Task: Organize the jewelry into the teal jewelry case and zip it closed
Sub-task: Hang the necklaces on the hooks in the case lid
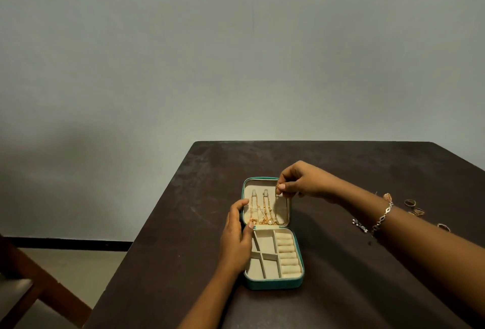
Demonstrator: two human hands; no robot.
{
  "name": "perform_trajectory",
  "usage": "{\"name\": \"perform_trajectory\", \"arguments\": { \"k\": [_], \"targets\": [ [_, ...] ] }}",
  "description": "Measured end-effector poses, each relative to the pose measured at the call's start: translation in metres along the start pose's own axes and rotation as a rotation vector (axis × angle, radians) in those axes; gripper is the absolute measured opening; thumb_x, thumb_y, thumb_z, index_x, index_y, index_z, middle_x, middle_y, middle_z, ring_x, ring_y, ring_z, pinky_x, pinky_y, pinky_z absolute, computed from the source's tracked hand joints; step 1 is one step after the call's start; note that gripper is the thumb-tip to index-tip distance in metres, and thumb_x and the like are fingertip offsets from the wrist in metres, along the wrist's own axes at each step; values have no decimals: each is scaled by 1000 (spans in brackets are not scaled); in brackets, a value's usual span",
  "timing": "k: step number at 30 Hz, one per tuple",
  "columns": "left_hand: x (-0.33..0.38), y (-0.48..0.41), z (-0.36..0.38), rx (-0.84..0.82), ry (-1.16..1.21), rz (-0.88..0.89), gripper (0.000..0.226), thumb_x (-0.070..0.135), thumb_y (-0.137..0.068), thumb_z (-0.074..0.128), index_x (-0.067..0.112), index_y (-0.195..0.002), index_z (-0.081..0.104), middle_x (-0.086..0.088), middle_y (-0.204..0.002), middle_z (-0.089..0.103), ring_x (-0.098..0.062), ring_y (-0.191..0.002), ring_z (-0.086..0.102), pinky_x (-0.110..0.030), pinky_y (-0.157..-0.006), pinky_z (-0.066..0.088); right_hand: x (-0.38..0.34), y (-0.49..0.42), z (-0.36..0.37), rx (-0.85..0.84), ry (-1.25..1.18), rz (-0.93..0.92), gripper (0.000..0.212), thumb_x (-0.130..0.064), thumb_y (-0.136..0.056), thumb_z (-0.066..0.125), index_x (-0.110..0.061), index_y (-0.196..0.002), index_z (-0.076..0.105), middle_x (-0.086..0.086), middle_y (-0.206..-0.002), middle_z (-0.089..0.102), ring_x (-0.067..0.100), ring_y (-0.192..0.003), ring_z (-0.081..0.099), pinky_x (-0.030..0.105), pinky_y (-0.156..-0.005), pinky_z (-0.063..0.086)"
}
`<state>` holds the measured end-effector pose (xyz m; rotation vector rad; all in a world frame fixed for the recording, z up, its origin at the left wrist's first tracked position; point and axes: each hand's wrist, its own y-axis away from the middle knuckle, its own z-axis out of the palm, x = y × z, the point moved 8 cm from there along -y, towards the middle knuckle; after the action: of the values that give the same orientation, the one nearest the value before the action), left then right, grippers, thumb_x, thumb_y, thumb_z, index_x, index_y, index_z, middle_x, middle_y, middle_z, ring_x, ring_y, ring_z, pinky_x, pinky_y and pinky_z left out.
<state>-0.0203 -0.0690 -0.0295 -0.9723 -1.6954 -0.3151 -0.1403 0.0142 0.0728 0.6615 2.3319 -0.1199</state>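
The teal jewelry case (273, 284) lies open on the dark table, its beige lid upright at the back. Gold necklaces (263, 210) hang on the hooks inside the lid. My right hand (301, 181) pinches the top of a gold chain (277, 192) at the lid's upper right corner. My left hand (236, 236) holds the lid's left edge, thumb over the rim and fingers by the hinge. The base shows beige compartments (262, 252) and ring rolls (287, 255), with no jewelry that I can see in them.
Loose jewelry lies on the table to the right: several rings (414, 208), another ring (443, 227) and a small silver piece (360, 225). A bracelet (384, 214) sits on my right wrist. A wooden chair (31, 276) stands at the lower left, beyond the table's left edge (147, 226).
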Motion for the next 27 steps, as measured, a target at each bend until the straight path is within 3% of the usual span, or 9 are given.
{"name": "perform_trajectory", "arguments": {
  "k": [6,11,13,17,23,27],
  "targets": [
    [-3,-1,1,5,10,8,50,6,-91,49,45,-119,33,7,-133,47,-6,-113,51,-34,-91,50,0,-7,-5,212,314,-114,19,-19,-91,54,-11,-102,66,4,-104,67,13,-95,61,25,-81,48],
    [-6,-3,2,-1,5,1,52,7,-90,50,50,-114,33,9,-132,47,-6,-111,52,-36,-90,51,-1,-7,-5,375,517,-248,22,-20,-91,53,-15,-107,66,3,-103,62,15,-96,53,24,-76,42],
    [-7,-3,3,-7,17,-6,52,7,-91,50,51,-114,33,9,-131,47,-4,-109,52,-33,-88,51,-4,-3,-1,449,620,-322,20,-19,-87,60,-15,-105,67,5,-97,61,19,-92,53,27,-69,44],
    [-5,-2,3,-15,40,-5,53,6,-91,50,51,-113,34,12,-128,47,1,-105,52,-22,-83,50,-8,4,6,577,763,-446,26,-23,-53,88,-19,-74,74,0,-68,61,15,-61,57,22,-42,43],
    [-5,-1,3,-18,42,-11,53,6,-90,50,51,-115,35,10,-131,47,-8,-115,51,-36,-92,50,-6,4,16,618,899,-527,32,-28,-47,90,-21,-73,73,-3,-68,64,12,-60,56,22,-45,41],
    [-4,-1,3,-25,62,-5,53,5,-91,50,48,-116,35,12,-128,47,-2,-109,51,-20,-82,50,-6,6,13,694,867,-555,31,-25,-51,88,-19,-75,68,-4,-70,66,12,-61,57,22,-48,41]
  ]
}}
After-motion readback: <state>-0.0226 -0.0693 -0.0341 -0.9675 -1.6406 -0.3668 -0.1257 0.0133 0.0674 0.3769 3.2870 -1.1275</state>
